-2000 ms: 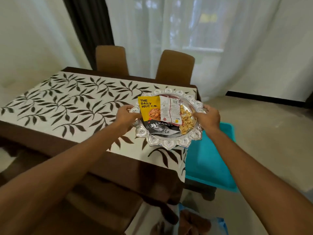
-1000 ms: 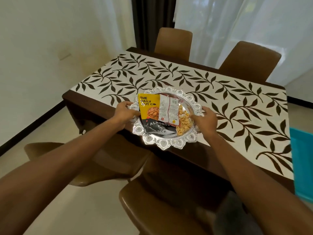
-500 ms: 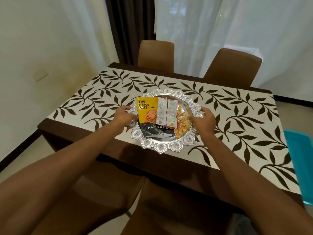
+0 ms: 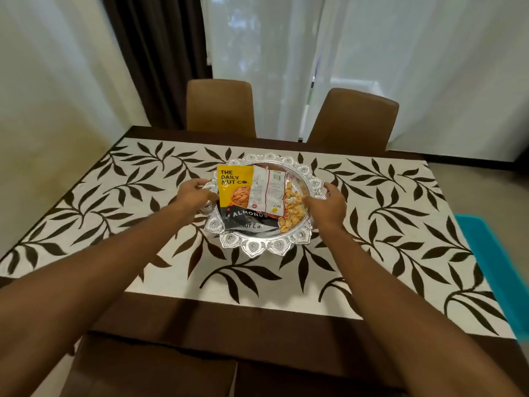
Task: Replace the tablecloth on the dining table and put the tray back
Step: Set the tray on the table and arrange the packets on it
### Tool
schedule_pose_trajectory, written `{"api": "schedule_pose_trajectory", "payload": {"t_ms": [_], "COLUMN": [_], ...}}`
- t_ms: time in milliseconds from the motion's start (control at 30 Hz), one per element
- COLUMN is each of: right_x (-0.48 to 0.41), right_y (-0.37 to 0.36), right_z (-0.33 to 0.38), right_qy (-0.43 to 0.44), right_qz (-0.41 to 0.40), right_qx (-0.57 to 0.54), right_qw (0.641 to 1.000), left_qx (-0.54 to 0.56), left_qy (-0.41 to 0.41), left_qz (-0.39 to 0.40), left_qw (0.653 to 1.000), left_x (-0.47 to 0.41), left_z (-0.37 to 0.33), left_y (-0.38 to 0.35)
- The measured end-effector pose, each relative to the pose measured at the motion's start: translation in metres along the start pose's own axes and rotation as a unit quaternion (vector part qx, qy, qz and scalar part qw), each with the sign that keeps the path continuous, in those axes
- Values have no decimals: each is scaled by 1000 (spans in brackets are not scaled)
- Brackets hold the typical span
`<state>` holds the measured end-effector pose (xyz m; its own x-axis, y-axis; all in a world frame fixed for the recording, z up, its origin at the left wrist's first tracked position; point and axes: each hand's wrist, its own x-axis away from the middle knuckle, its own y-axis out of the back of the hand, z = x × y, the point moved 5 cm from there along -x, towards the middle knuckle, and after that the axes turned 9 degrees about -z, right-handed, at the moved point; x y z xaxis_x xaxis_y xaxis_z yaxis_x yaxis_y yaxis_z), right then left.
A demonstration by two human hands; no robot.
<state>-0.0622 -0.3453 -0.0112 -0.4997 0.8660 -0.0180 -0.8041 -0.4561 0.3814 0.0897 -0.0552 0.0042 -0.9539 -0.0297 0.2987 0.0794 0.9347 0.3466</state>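
Silver tray (image 4: 259, 247) on leaf-print tablecloth (image 4: 400, 224), left hand (image 4: 192, 196) and right hand (image 4: 327, 206) fingers gripping its rim.

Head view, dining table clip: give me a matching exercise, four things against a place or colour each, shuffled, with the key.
Things:
1. silver tray
2. almond packet
3. left hand
4. brown chairs

Descriptions:
A. beyond the table's far edge
B. yellow top with black lettering
C. middle of the leaf-print tablecloth
D. at the tray's left rim

Pairs: 1-C, 2-B, 3-D, 4-A
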Motion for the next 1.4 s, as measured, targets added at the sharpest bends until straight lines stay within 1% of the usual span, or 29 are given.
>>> {"api": "schedule_pose_trajectory", "payload": {"t_ms": [100,200,300,400,533,567,633,700,733,767,800,833,900,933,1000,1067,1133,1200,1267,1333,1400], "right_x": [-7,-14,-19,-23,-23,-23,-23,-20,-18,-16,-16,-16,-17,-18,-25,-30,-29,-26,-24,-22,-20], "right_y": [-21,-36,-41,-45,-48,-48,-47,-49,-52,-57,-62,-67,-78,-83,-90,-94,-93,-90,-88,-88,-87], "right_z": [-1,-1,-6,-13,-22,-21,-13,4,13,20,26,30,33,33,27,20,20,22,23,24,23], "right_qy": [-12,-19,-35,-15,-4,9,68,193,266,330,377,400,417,427,435,429,424,433,441,451,456], "right_qz": [-15,-35,-50,-51,-35,-36,-43,-42,-35,-24,2,45,138,168,195,210,215,206,207,215,227], "right_qx": [12,9,3,34,66,98,189,262,286,299,298,288,280,290,333,370,370,352,342,351,351], "right_qw": [1000,999,998,998,997,994,979,945,920,895,877,869,854,840,814,797,798,804,804,792,786], "left_qx": [10,11,1,-16,9,2,-63,-129,-139,-142,-152,-175,-261,-315,-430,-502,-515,-521,-541,-559,-569], "left_qy": [13,6,-20,-40,-49,-61,-129,-241,-294,-340,-380,-415,-473,-485,-472,-459,-467,-473,-487,-521,-536], "left_qz": [21,35,35,31,27,12,-68,-155,-169,-158,-125,-81,-1,33,96,123,123,147,180,193,203], "left_qw": [1000,999,999,999,998,998,987,949,930,916,904,889,841,815,764,723,709,695,661,616,590], "left_x": [-32,-62,-75,-83,-84,-83,-79,-66,-57,-48,-38,-28,-7,2,9,7,3,-3,-14,-26,-37], "left_z": [0,-1,-9,-11,-4,-1,-1,-12,-19,-27,-34,-39,-43,-41,-27,-13,-8,-9,-13,-22,-30], "left_y": [-6,-14,-22,-32,-37,-37,-31,-26,-28,-33,-43,-56,-87,-102,-126,-133,-130,-124,-116,-106,-98]}}
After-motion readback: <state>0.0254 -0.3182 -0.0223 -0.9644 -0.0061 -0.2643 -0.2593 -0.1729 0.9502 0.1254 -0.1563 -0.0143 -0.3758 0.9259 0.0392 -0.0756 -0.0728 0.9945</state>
